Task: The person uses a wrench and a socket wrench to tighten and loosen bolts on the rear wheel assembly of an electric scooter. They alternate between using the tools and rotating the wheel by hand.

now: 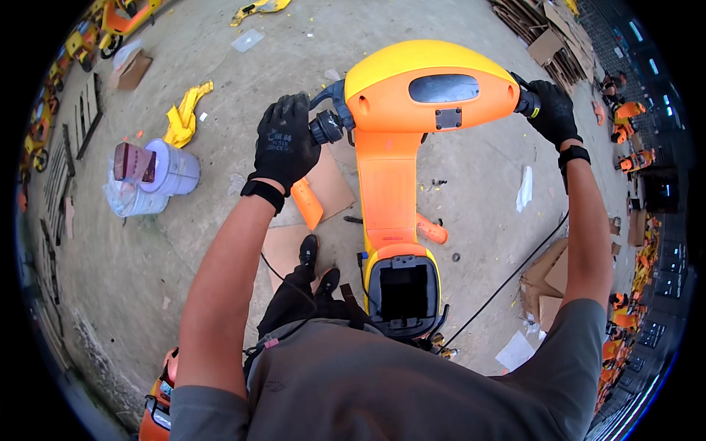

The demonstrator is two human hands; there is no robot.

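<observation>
A yellow and orange scooter [388,184] stands upright in front of me. Its broad handlebar cover [430,73] carries a dark oval display [443,88]. My left hand [285,140], in a black glove, is closed round the left handlebar grip [326,128], below the brake lever. On the other side my right hand [553,114], also gloved in black, is wrapped round the right handlebar grip [527,103]. Both arms reach forward from my body. Where a seat would sit, a dark open compartment [403,294] shows near my waist.
A lilac bucket [173,167] with a dark red box [134,162] beside it is at left. A yellow panel [185,114] and orange part [307,204] lie on the floor. A black cable [507,283] runs at right, near cardboard [548,275]. More scooters line both sides.
</observation>
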